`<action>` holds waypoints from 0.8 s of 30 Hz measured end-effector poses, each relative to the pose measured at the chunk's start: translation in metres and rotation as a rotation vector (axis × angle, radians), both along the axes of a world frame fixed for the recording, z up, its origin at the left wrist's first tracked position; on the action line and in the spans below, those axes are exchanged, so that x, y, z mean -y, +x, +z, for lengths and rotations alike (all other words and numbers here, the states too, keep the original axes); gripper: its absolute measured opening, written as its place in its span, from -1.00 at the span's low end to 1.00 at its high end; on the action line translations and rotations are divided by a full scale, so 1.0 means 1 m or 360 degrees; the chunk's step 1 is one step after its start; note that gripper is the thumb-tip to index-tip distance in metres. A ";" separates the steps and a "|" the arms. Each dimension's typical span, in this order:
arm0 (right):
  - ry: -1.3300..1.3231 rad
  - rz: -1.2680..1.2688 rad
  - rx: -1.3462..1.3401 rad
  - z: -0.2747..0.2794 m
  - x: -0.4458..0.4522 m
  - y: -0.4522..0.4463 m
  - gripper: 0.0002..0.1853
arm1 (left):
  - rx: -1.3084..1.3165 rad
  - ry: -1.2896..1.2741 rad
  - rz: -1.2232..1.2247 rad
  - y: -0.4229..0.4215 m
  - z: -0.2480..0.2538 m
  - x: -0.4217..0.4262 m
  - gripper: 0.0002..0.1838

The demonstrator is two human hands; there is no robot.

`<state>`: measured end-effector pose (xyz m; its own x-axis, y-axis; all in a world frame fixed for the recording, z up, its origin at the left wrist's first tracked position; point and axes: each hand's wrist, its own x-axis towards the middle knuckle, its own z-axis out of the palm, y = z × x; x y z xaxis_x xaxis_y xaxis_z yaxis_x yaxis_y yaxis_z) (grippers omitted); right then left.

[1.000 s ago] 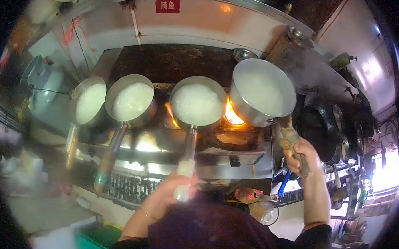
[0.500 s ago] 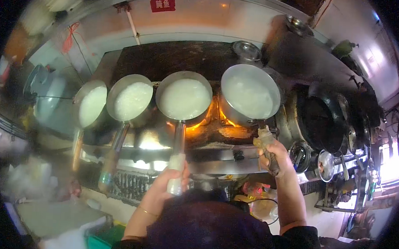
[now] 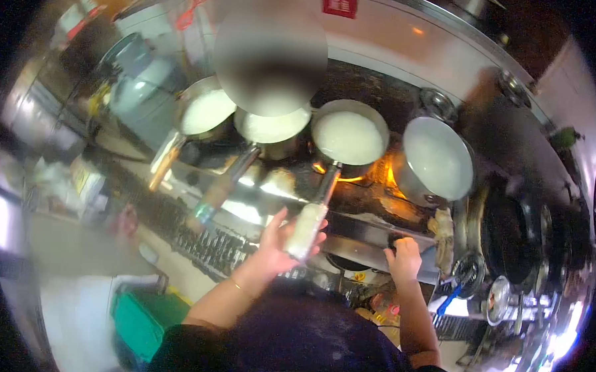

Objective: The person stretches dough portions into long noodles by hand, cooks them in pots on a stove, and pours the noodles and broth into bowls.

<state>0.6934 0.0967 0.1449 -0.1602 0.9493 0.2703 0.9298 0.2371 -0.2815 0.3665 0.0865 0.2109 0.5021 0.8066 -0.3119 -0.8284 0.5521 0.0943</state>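
Note:
My left hand (image 3: 283,242) is around the pale wrapped handle of a saucepan (image 3: 350,136) of white liquid, its thumb lifted off the handle. My right hand (image 3: 405,260) is at the stove's front panel, fingers closed on a small dark knob (image 3: 395,241), mostly hidden. Just above it stands a larger pot (image 3: 439,159) of whitish liquid, its cloth-wrapped handle (image 3: 444,240) untouched. Orange flames (image 3: 388,176) burn between these two pans. Farther left, a second saucepan (image 3: 274,126) and a third saucepan (image 3: 207,112) hold white contents. A grey blurred patch covers part of the second.
A dark wok (image 3: 509,228) is at the right, with a metal bowl (image 3: 498,298) and a blue-handled utensil (image 3: 451,300) near it. Metal lids (image 3: 438,104) lie at the back. A green bin (image 3: 147,319) stands lower left. A large bluish container (image 3: 139,89) is at the left.
My right hand has let go of the large pot's handle and moved down to the stove knob. The left hand's grip has loosened. The view has turned, shifting the pans rightward.

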 end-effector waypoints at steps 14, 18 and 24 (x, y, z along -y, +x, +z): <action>0.0277 -0.0557 -0.0007 -0.038 0.020 -0.025 -0.66 | -0.0753 -0.0721 0.0617 -0.245 -0.138 0.125 -0.82; 0.0110 -0.0961 -0.0175 -0.083 0.011 -0.006 -0.63 | -0.1089 -0.0989 0.1150 -0.387 -0.171 0.093 -0.83; -0.0151 -0.1151 -0.0338 -0.176 0.069 -0.117 -0.80 | -0.2666 -0.0191 0.0939 -0.526 -0.254 0.018 -0.79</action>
<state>0.5767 0.0273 -0.0308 0.5575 0.8187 0.1377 0.7677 -0.4453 -0.4609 -0.1596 0.0688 -0.0430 -0.7037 0.6812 -0.2017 0.0305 0.3126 0.9494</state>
